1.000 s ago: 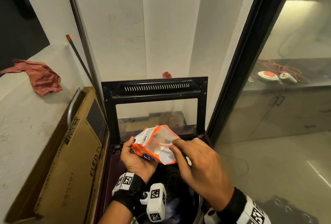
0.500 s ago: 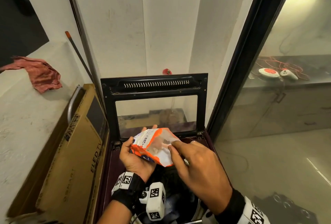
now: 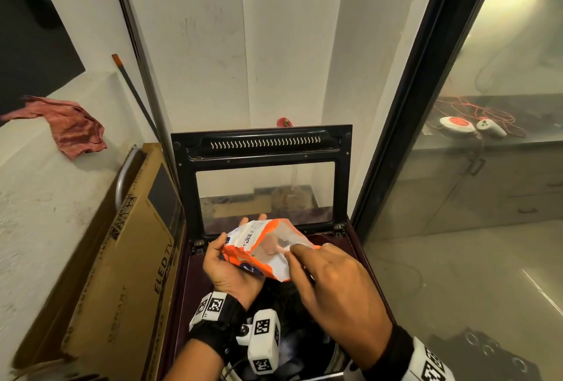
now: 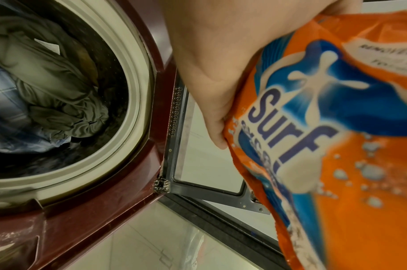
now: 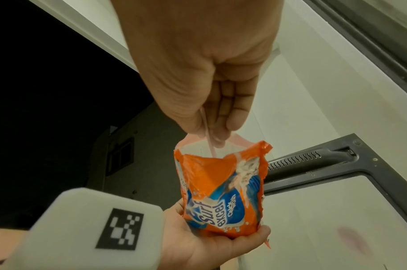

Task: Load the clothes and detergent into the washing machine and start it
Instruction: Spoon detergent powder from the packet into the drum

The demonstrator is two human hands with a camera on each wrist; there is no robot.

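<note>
over the open washing machine (image 3: 359,246) already holding clothes (image 4: 47,87), the left hand (image 3: 231,271) is still cupping the detergent packet (image 3: 259,249) while the right hand (image 3: 332,283) is pinching a pink scoop (image 5: 208,138), now dipping deeper for powder.

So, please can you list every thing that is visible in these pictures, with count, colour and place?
detergent packet: one, orange, blue and white, open at top, over the machine's opening
scoop: one, pink, its handle sticking out of the packet
washing machine: one, maroon, below the hands
lid: one, black frame with glass, raised upright
clothes: a heap, grey and blue, in the drum
cardboard box: one, brown, left of the machine
cloth: one, red, on the left ledge
left hand: holds the packet from below
right hand: pinches the scoop handle
</note>
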